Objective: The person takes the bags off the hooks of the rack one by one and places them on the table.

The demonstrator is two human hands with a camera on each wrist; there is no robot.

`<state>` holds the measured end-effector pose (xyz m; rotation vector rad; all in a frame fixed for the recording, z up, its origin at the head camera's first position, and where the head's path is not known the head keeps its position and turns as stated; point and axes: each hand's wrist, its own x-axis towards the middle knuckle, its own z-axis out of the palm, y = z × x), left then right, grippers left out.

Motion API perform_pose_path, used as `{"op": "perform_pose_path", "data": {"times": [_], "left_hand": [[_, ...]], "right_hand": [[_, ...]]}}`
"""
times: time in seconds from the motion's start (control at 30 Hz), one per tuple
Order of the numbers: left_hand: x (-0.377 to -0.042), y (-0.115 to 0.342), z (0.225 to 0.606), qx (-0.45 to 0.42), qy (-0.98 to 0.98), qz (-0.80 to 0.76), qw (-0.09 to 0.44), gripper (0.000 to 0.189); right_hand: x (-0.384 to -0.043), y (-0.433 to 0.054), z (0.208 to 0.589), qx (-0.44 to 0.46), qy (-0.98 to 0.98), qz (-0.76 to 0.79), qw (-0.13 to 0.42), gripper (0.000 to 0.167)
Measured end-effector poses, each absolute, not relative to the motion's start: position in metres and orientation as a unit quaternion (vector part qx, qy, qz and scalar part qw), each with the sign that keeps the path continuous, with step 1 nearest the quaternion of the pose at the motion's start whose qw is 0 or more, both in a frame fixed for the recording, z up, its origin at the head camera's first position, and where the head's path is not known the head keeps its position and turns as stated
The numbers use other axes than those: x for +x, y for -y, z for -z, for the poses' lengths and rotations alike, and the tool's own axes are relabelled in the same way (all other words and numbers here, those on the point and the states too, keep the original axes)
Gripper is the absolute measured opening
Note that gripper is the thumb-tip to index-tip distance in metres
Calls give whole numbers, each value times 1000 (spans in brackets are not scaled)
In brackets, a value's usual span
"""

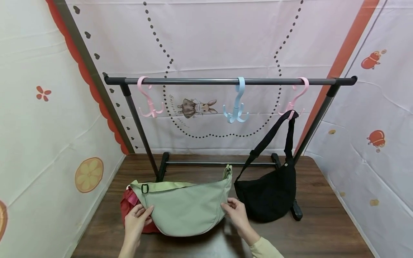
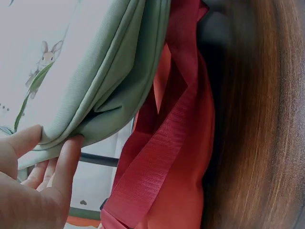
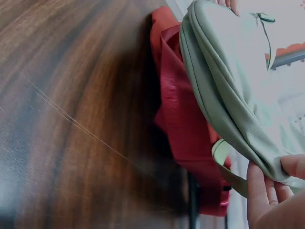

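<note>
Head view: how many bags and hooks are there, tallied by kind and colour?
Green bag: 1
Red bag: 1
Black bag: 1
Pink hooks: 2
Blue hook: 1
Total: 6 (3 bags, 3 hooks)

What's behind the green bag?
A red bag shows past the green bag on the left; the left wrist view shows a red strap. Whatever else is covered can't be seen.

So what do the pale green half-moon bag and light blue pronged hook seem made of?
The pale green bag seems matte woven fabric, showing soft folds and fine ribbing; the light blue hook is probably smooth plastic, given its even colour.
</note>
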<state>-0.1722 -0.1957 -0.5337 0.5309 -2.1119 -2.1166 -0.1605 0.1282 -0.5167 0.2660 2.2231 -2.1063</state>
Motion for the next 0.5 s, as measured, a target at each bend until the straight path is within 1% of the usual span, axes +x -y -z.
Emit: {"op": "perform_pose_path", "data": {"times": [0.1,0.2,0.23,0.33,0.43,0.5], "left_hand": [[-175,194,536,150,697,699,53,43],[-177,184,526,154,721,674,36,48],[-178,178,519,163,732,660,27,52],[-183,168,514,160,746,646,14,48],[-188,160,514,149,746,649,7,44],[-191,156,517,143,744,653,5,45]], "right_hand": [[-161,-131,522,104,-709,696,48,39],[-163,-137,529,130,-693,707,52,40],[-163,-139,530,137,-690,709,49,40],[-164,-146,533,147,-686,712,34,41],[-165,-152,534,149,-681,717,19,40],[-166,-155,535,162,-677,718,16,40]]}}
